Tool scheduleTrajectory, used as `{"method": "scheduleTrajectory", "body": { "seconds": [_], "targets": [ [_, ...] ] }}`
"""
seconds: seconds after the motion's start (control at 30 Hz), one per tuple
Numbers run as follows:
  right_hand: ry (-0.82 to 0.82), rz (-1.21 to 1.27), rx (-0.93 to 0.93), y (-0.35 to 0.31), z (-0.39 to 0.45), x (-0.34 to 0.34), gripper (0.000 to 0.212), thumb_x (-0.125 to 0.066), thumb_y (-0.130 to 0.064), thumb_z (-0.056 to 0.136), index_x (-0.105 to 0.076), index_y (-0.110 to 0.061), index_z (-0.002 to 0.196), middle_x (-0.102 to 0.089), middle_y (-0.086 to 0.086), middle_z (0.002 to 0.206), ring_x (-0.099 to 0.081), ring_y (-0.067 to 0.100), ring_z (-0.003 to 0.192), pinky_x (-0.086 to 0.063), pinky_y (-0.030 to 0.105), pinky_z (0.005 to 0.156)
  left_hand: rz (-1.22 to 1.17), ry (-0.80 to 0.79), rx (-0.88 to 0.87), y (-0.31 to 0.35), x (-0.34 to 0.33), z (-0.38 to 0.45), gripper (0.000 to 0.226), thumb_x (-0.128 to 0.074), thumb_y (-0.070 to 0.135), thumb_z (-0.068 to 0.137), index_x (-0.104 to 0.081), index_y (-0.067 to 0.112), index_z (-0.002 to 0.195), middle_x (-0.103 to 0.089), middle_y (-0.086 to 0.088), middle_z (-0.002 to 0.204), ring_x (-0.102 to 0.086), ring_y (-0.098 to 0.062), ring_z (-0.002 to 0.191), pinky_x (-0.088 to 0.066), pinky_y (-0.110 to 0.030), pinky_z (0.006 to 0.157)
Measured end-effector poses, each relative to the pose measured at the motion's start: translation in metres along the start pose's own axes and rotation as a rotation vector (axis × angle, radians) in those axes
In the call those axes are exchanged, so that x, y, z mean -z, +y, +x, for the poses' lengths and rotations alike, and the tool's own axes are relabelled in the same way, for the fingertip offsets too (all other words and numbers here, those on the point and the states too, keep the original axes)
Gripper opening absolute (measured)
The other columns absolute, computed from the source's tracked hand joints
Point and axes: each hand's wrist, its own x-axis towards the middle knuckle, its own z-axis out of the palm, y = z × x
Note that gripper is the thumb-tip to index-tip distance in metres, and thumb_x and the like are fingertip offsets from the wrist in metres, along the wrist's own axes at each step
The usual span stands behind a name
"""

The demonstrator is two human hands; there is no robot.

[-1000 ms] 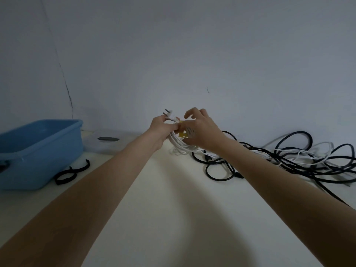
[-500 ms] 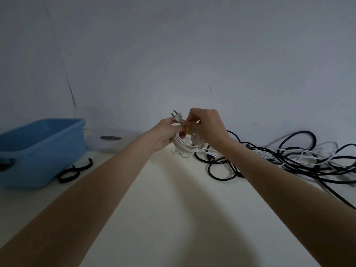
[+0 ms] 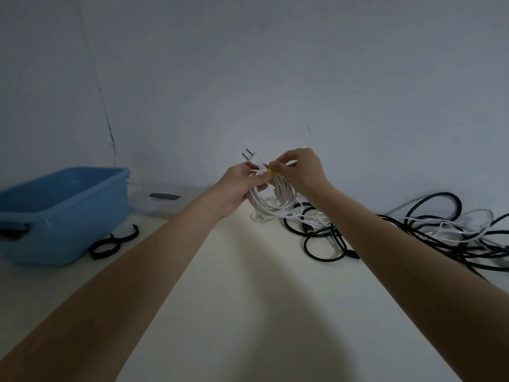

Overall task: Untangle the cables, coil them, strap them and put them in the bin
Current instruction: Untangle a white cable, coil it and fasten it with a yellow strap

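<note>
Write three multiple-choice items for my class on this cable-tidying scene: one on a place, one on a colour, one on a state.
1. Where does the blue plastic bin stand?
A. at the table's left
B. at the table's right
C. on the floor

2. What colour is the strap around the coiled white cable?
A. red
B. yellow
C. green

3. What state is the pile of black and white cables in?
A. strapped
B. in the bin
C. loose and tangled on the table

Answers:
1 A, the bin sits at the left edge, beside black straps.
2 B, a yellow band shows between the left hand and the right hand, which both grip the coil.
3 C, its loops sprawl unbound at the right.
</note>
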Motion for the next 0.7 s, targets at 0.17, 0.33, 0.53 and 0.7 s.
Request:
{"method": "scheduleTrajectory", "body": {
  "seconds": [0.17, 0.33, 0.53, 0.7],
  "targets": [
    [-0.2, -0.137, 0.132, -0.017, -0.004, -0.018, 0.024, -0.06, -0.02, 0.089, -0.067, -0.008, 0.108, -0.069, 0.009, 0.104, -0.063, 0.019, 0.093, -0.044, 0.024, 0.079, -0.055, 0.18, 0.004, 0.009, 0.019, -0.002, 0.015, -0.055, -0.004, 0.09, -0.06, -0.004, 0.104, -0.065, -0.004, 0.081, -0.062, -0.005, 0.058, -0.05, -0.011, 0.056],
    [-0.178, -0.23, 0.246, -0.041, 0.015, -0.064, 0.022, -0.053, -0.006, 0.089, -0.064, -0.001, 0.108, -0.069, 0.015, 0.1, -0.063, 0.028, 0.094, -0.04, 0.02, 0.071, 0.164, 0.285, 0.038, 0.019, 0.063, -0.014, 0.001, -0.062, 0.009, 0.089, -0.062, 0.01, 0.088, -0.058, -0.001, 0.064, -0.054, -0.008, 0.058, -0.044, -0.016, 0.054],
    [-0.125, 0.018, 0.205, -0.091, 0.034, -0.142, 0.02, -0.051, -0.001, 0.087, -0.063, 0.001, 0.103, -0.068, 0.018, 0.098, -0.064, 0.031, 0.091, -0.048, 0.032, 0.077, 0.318, 0.459, -0.014, 0.046, 0.137, -0.028, 0.006, -0.067, 0.012, 0.086, -0.062, 0.011, 0.083, -0.06, -0.005, 0.068, -0.053, -0.012, 0.06, -0.043, -0.02, 0.06],
    [-0.15, 0.572, -0.191, -0.142, 0.055, -0.212, 0.014, -0.052, -0.006, 0.089, -0.045, -0.016, 0.097, -0.062, 0.018, 0.104, -0.06, 0.027, 0.089, -0.044, 0.031, 0.065, 0.386, 0.568, 0.087, 0.069, 0.214, -0.039, 0.017, -0.068, 0.009, 0.085, -0.061, 0.002, 0.098, -0.063, -0.011, 0.086, -0.06, -0.014, 0.07, -0.055, -0.018, 0.062]
  ]
}}
